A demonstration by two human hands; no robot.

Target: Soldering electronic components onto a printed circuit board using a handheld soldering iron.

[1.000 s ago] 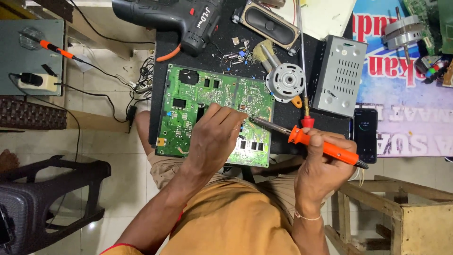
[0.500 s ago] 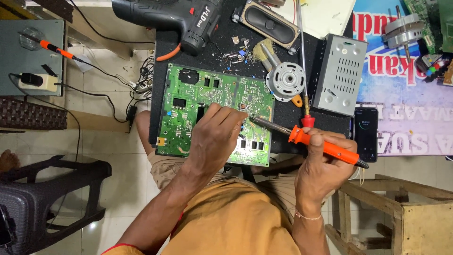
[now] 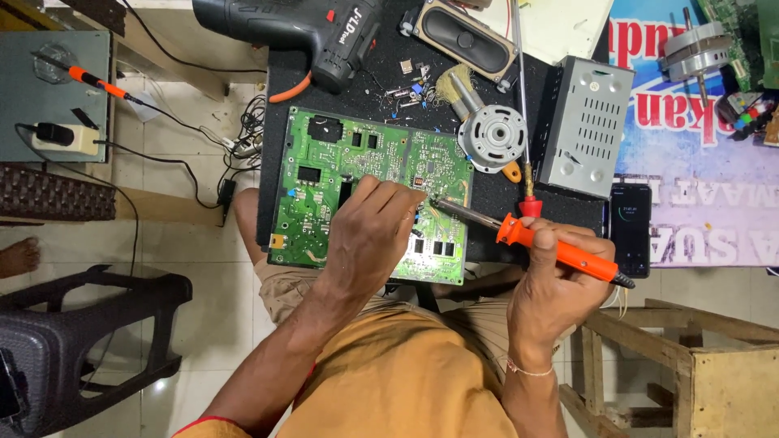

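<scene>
Two hands over the board point(image 3: 324, 186): left hand point(image 3: 369, 235) fingers pressed flat on it, right hand point(image 3: 560, 280) fingers closed around the iron point(image 3: 560, 247).

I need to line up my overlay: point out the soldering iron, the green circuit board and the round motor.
soldering iron point(image 3: 560, 247): head view, on its orange handle.
green circuit board point(image 3: 324, 174): head view, on its bare left half.
round motor point(image 3: 492, 138): head view, on its metal face.

A dark phone point(image 3: 630, 229) with a lit screen lies just right of the right hand's grip point(image 3: 560, 280). Beyond it, a colourful printed banner point(image 3: 698, 154) covers the counter.
</scene>
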